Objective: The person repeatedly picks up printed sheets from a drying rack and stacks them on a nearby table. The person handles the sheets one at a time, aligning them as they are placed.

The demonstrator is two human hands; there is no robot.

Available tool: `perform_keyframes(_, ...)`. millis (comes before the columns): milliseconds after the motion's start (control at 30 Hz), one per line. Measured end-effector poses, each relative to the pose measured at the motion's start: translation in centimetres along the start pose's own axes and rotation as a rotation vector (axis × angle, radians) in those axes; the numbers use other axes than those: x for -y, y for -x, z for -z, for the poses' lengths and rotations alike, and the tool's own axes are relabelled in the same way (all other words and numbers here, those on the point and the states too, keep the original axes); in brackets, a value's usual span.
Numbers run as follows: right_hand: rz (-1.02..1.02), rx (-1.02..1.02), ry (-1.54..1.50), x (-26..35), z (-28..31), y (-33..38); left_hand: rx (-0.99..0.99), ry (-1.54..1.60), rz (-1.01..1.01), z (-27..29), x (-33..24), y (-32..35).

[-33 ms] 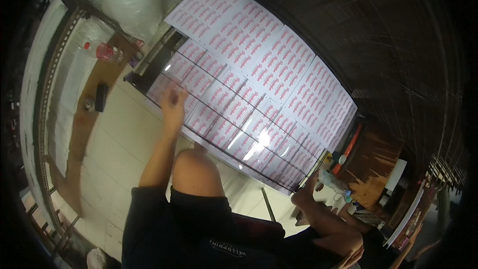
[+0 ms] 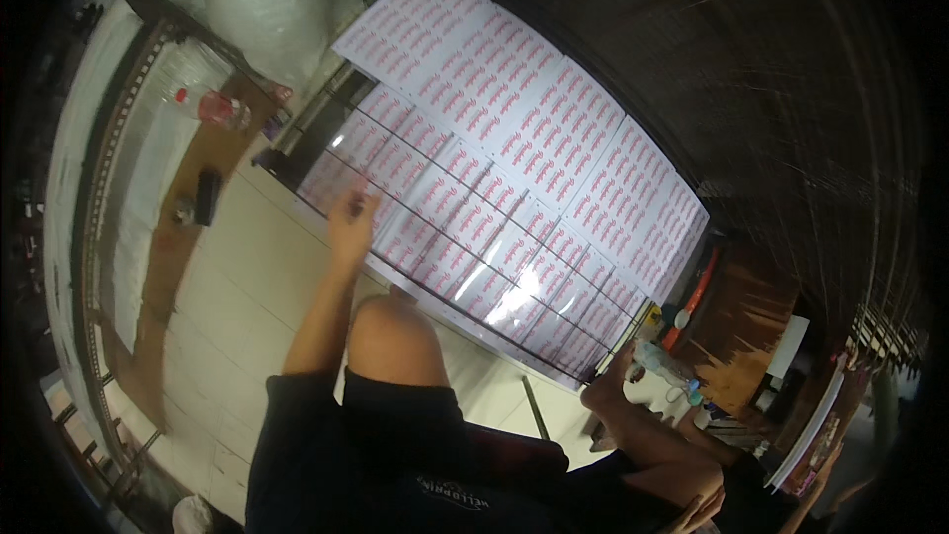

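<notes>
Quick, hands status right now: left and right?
Left hand: open, empty, fingers on the printed sheets.
Right hand: not in view.

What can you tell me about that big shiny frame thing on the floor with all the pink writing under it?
The frame is a large flat rectangle with dark edges and thin dark lines crossing it into boxes. It looks glossy, and a bright light glares off it near the middle. White sheets covered in rows of pink print show through it and lie beside it. It rests on the pale floor, running slantwise. The left hand reaches over its near edge; the picture is too blurred to show touch.
</notes>
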State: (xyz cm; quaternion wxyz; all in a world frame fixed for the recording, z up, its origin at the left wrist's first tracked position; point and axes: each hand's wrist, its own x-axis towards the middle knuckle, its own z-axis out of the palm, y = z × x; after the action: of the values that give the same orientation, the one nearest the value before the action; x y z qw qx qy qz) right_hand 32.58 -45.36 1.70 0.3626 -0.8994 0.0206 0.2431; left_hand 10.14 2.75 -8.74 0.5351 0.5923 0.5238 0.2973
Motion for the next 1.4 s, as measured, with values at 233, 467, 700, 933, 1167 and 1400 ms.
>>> perform_keyframes(233, 0.511, -0.62, 0.488, 3.6, 17.2, 16.5, 0.236, -0.077, -0.075, 1.6, -9.7, 5.8)
perform_keyframes(467, 0.462, -0.618, 0.209, 1.9, 16.2, 20.4, 0.906, -0.194, -0.512, -5.5, -20.3, 18.7)
perform_keyframes(700, 0.597, -1.054, -0.321, -2.9, 23.6, 13.5, 1.237, -0.775, -0.293, -7.3, -13.9, 30.2)
perform_keyframes(933, 0.448, -1.09, -1.478, -11.2, 41.6, 10.8, 1.306, -1.156, -0.326, -10.0, -4.9, 28.2)
perform_keyframes(1167, 0.589, -0.741, -1.769, -11.3, 47.2, 8.9, 1.211, -1.028, -0.291, -9.9, -2.3, 26.8)
perform_keyframes(1400, 0.434, -0.682, -1.403, -7.8, 48.9, 9.3, 1.207, -0.962, -0.242, -9.3, -3.5, 27.3)
